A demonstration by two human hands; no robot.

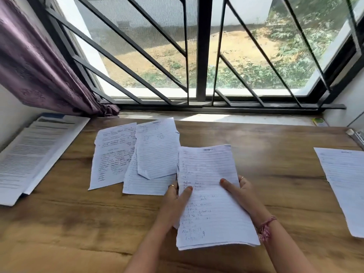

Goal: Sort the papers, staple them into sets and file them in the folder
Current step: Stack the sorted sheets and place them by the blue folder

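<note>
I hold a thin stack of lined handwritten papers (212,196) above the wooden table (78,223), near its middle. My left hand (177,198) grips the stack's left edge, thumb on top of the sheet. My right hand (240,189) grips the right edge, thumb also on top. To the left lie three loose lined sheets: one full of handwriting (112,154), one with a folded corner (157,148) overlapping another sheet (145,184) beneath it. A separate lined sheet (346,186) lies at the table's right edge.
A folder with printed pages (33,154) lies at the far left of the table. A purple curtain (39,66) hangs at the left of the barred window (201,56). A small green item (319,121) sits on the sill, far right.
</note>
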